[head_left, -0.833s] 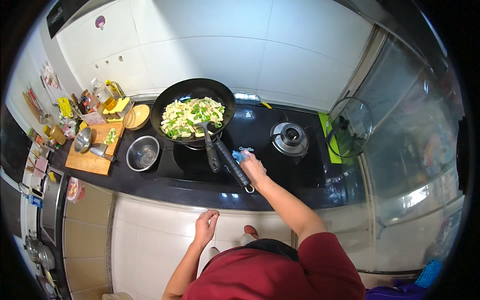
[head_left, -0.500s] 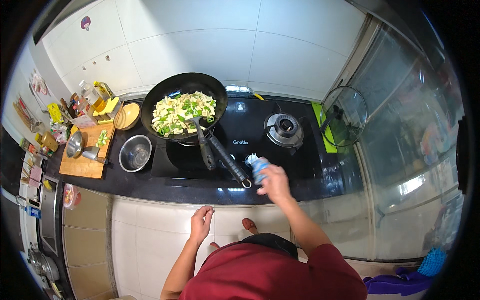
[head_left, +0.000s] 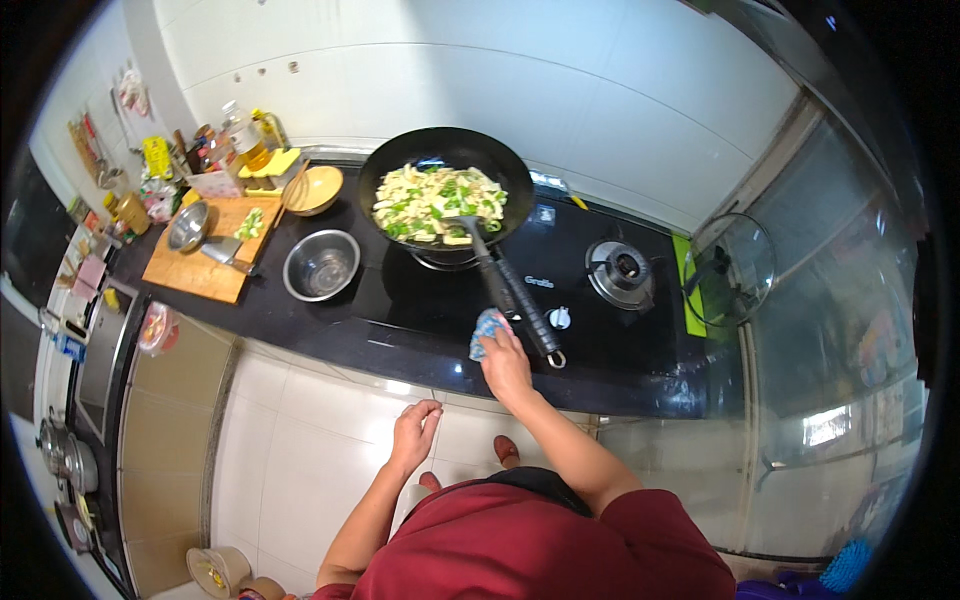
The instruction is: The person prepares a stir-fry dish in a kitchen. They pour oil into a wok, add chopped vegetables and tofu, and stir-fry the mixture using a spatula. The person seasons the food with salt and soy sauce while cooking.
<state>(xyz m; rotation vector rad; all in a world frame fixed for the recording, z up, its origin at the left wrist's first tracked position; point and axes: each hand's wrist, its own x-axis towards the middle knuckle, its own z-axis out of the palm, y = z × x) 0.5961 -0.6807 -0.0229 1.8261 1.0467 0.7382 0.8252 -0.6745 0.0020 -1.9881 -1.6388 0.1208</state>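
Observation:
My right hand (head_left: 507, 368) is closed on a blue and pink patterned cloth (head_left: 484, 335), pressed to the front of the black glass stovetop (head_left: 410, 318), just left of the wok's handle. Below the counter edge hangs my left hand (head_left: 412, 432), its fingers curled together with nothing visible in them. A black wok (head_left: 385, 160) on the left burner holds chopped pale pieces and green pepper (head_left: 435, 205). Inside it rests a spatula (head_left: 480, 245), its dark handle lying beside the wok's handle (head_left: 535, 320).
Left of the stove stand a steel bowl (head_left: 322, 265), a yellow bowl (head_left: 318, 192) and a wooden board (head_left: 185, 275) carrying a cleaver (head_left: 228, 257). Bottles (head_left: 245, 140) crowd the corner. Right of the bare burner (head_left: 620, 268), a glass lid (head_left: 735, 270) leans near a green board (head_left: 690, 290).
My right hand has carried the cloth leftward along the stove front, from the right side of the wok handle to its left. The whole view has shifted and tilted.

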